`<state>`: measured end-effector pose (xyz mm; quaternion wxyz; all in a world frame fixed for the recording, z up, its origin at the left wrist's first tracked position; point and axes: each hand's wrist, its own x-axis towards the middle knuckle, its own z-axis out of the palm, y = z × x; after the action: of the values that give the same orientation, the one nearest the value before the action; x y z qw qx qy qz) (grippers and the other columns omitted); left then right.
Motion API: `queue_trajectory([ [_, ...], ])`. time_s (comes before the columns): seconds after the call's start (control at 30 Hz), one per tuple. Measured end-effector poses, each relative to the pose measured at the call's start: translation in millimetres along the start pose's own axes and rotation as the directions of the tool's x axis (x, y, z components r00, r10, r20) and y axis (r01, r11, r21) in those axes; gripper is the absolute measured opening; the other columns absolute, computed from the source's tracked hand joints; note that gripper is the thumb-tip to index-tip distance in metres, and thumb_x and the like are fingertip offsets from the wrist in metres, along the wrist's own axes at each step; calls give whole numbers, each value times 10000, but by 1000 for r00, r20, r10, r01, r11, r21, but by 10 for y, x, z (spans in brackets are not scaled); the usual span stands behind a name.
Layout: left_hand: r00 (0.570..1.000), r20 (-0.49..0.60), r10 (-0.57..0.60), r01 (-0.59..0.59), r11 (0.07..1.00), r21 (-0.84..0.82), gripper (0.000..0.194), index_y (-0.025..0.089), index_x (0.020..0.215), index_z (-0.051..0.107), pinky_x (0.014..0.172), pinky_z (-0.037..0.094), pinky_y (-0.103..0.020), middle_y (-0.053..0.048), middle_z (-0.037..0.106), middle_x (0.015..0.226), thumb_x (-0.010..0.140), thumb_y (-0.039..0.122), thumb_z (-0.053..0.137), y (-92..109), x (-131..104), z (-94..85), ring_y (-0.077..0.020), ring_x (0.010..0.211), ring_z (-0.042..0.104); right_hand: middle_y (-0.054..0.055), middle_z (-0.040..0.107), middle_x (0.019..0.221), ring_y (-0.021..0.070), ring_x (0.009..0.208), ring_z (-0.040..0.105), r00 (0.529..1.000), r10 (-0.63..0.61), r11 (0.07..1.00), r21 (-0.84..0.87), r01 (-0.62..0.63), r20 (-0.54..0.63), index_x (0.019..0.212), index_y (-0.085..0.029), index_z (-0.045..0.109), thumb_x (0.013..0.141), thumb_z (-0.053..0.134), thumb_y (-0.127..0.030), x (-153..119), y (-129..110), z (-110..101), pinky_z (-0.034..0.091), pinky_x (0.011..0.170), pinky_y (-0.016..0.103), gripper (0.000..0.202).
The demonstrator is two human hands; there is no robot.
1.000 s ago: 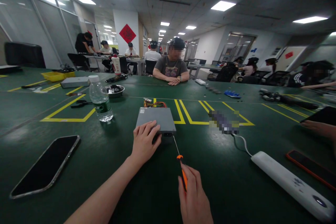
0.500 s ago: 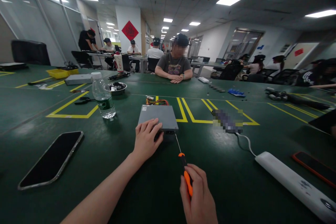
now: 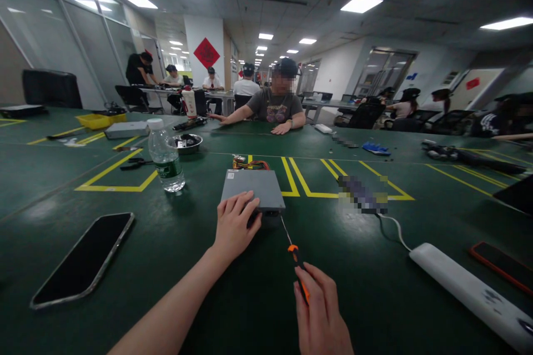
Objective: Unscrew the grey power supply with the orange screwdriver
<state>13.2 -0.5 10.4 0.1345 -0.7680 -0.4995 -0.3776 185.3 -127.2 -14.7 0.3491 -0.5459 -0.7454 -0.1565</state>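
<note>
A grey metal box (image 3: 254,184) with a bundle of coloured wires (image 3: 251,163) at its far side lies flat on the green table. My left hand (image 3: 236,224) rests on its near left edge, fingers on the top and thumb at the near side. My right hand (image 3: 318,302) is closed round the handle of an orange and black screwdriver (image 3: 294,255). The screwdriver's thin shaft points up and away, its tip at the box's near right corner. Whether the tip sits in a screw is too small to tell.
Left of the box stand a water bottle (image 3: 165,158), a metal bowl (image 3: 187,144) and a phone (image 3: 85,258). A white power strip (image 3: 470,294) and another phone (image 3: 503,266) lie right. A person (image 3: 277,102) sits across the table (image 3: 250,310).
The person across has parted their hands and stretched one arm out toward the cup. My right hand has shifted slightly right and covers more of the screwdriver's handle.
</note>
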Motion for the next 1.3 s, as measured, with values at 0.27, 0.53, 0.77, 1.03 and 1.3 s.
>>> queue_trajectory([
  [0.27,1000,10,0,0,1000,6,254,256,1077,555,906,305,-407,-32,580,1199,834,307,506,-3,-3,-5,-225,1120,479,106,599,880,171,688,646,994,94,995,-10,-95,-46,1090,-150,498,954,271,-340,171,107,-165,556,553,272,325],
  [0.53,1000,10,19,-19,999,47,279,236,1085,565,970,278,-442,-75,524,1271,818,287,507,16,-3,-1,-255,1203,421,143,581,1143,204,951,629,998,-56,997,-57,55,-29,1178,-156,477,931,351,-233,111,35,-89,551,704,276,287],
  [0.77,999,41,28,-30,998,55,305,234,1119,543,947,297,-420,-68,530,1269,825,300,497,1,-11,-1,-244,1177,449,192,572,1146,236,949,629,1000,7,999,-50,-7,7,1169,-113,477,940,313,-316,71,20,-73,557,690,320,347],
  [1.03,998,52,40,-42,998,55,417,252,1253,448,949,285,-394,-51,504,1302,846,342,462,-8,-16,-10,-229,1191,436,118,638,1033,172,855,659,998,55,998,24,-54,-43,1208,-156,444,944,327,-266,90,91,-105,556,677,250,309],
  [1.3,998,41,38,-40,999,35,399,261,1221,489,934,297,-407,-56,524,1278,825,310,497,-1,-9,-2,-242,1169,451,133,566,1195,215,1034,593,996,-88,996,-21,88,-32,1217,-163,475,926,367,-258,63,56,-48,538,785,303,325],
])
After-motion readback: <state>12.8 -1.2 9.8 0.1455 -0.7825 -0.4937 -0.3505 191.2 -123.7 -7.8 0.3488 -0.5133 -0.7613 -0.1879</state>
